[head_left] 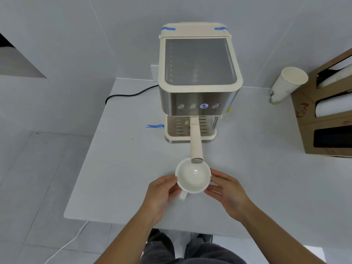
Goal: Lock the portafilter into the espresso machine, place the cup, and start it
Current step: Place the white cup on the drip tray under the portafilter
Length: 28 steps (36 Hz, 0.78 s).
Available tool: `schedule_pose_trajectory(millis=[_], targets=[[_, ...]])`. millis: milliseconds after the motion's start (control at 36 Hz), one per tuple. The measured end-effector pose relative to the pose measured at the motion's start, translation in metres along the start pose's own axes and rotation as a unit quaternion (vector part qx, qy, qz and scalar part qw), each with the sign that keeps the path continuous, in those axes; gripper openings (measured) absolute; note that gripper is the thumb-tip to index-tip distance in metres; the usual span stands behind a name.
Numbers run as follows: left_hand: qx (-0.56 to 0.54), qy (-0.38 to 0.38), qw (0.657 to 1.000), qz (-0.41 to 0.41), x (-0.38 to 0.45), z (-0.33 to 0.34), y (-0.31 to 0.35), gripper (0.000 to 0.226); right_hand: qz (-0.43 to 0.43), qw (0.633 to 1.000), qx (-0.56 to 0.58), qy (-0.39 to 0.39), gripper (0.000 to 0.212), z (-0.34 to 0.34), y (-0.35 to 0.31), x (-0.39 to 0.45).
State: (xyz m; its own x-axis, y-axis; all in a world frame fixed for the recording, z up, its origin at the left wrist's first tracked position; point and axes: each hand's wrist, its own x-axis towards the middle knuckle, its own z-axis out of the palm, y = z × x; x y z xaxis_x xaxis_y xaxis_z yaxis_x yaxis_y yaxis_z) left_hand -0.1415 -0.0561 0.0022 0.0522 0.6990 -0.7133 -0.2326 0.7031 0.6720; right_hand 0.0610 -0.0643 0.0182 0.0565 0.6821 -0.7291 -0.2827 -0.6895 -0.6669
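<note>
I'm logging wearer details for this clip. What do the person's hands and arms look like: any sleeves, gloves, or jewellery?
Both the left hand and the right hand are bare, with no gloves, rings or watch visible. The forearms are uncovered to the frame's bottom edge, so no sleeves show. Nails look short and unpainted.

1. Left hand: reaching forward from the lower left on a bare forearm, fingers curled inward, thumb on top, gripping from the left side.
2. Right hand: reaching forward from the lower right on a bare forearm, fingers bent toward the left hand, gripping from the right side.
3. Both hands level, palms facing each other, slightly apart.
</note>
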Motion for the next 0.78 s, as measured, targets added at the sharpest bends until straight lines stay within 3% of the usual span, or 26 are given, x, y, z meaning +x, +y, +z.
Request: schedule_pose_trajectory(millis=[583, 778], targets=[[0.004, 0.01, 0.999, 0.051, 0.028, 0.043, 0.052, 0.023, -0.052, 0.998, 0.034, -0.009, 0.021, -0.009, -0.052, 0.038], [0.026, 0.041, 0.996, 0.08, 0.044, 0.041, 0.063, 0.013, -0.066, 0.994, 0.089, -0.019, 0.022, 0.005, -0.061, 0.04]])
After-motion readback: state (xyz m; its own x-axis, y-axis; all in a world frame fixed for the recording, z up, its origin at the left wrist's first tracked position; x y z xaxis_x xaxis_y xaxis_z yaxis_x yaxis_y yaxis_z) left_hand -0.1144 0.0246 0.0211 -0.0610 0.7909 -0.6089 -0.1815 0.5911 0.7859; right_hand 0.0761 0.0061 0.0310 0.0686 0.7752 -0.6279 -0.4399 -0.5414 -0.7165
